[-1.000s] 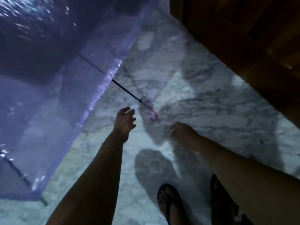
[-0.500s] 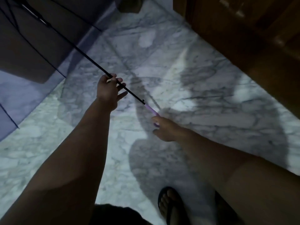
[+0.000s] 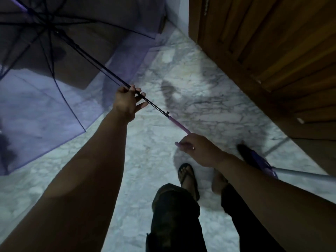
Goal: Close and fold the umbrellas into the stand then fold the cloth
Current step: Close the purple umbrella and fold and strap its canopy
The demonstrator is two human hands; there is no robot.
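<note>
Dim interior. White marble floor (image 3: pixel 149 160) with grey veining, lit in patches. Panelled wooden door (image 3: pixel 272 42) at upper right. Pale wall (image 3: pixel 179 13) strip beside it. Dark cabinet (image 3: pixel 81 57) at upper left.

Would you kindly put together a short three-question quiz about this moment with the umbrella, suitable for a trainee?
1. True or false: the canopy of the purple umbrella is already collapsed.
2. Which hand grips the black shaft? A) the left hand B) the right hand C) neither
3. Fill in: the right hand holds the umbrella by its pink ____.

Key
1. False: the canopy is spread open, its ribs fanned out.
2. A: the left hand's fingers wrap the shaft partway along it.
3. Handle: the right hand is closed on the handle's lower end, above the marble floor.
</note>
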